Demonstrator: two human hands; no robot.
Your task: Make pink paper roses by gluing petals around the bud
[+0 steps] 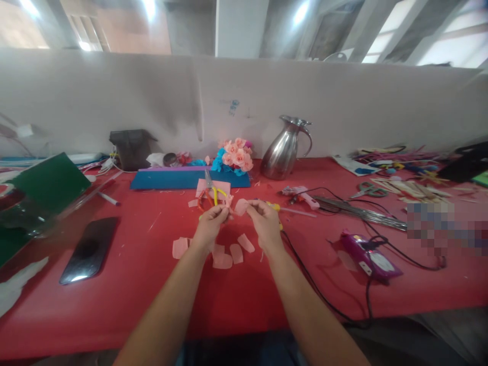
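Observation:
My left hand [209,226] pinches a small, partly formed pink paper flower [229,201] over the red table. Between the fingertips of my right hand [266,223] is a rounded pink paper petal [241,207], held just beside the flower. Several cut petals lie below my hands, among them a curved paper piece [236,253] and a squarer paper piece [180,248]. Behind my left hand rest pliers [214,192] with red and yellow handles, by a pink paper sheet [224,187]. A yellow tool, mostly hidden, lies behind my right hand.
A bunch of pink paper flowers [237,155] and a steel jug [284,150] stand at the back. A phone [90,250] lies left. To the right are a glue gun [301,195], a wire bundle [362,213], scissors [369,190] and a purple power strip [370,256] with a black cable.

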